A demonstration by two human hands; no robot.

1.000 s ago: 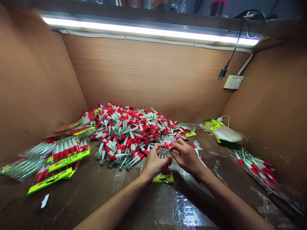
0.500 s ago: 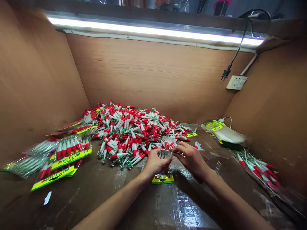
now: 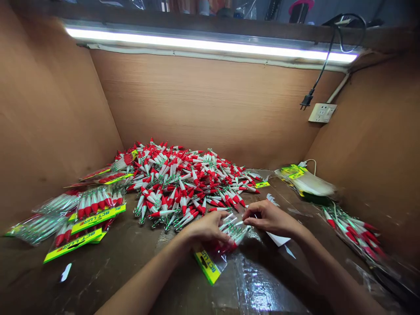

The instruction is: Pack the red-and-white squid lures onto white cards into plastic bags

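Observation:
A clear bag of red and white lures [image 3: 233, 229] with a yellow header card [image 3: 207, 264] is tilted above the table at the centre. My left hand [image 3: 208, 229] is closed on its left side, thumb across the front. My right hand [image 3: 271, 218] pinches at the bag's upper right edge, fingertips together. A white paper piece [image 3: 278, 239] lies beneath my right hand. Just behind my hands spreads a big heap of loose red and white lures [image 3: 183, 179].
Filled bags with yellow cards [image 3: 98, 214] lie at the left. Flat bags [image 3: 308, 181] and a bundle of lures [image 3: 354, 234] are at the right. A black plug [image 3: 306, 100] hangs near a wall socket [image 3: 322, 113].
The bag has turned, its yellow card swinging to the lower left, and more of its lures show. My right hand has shifted slightly right. A white paper piece now shows below it.

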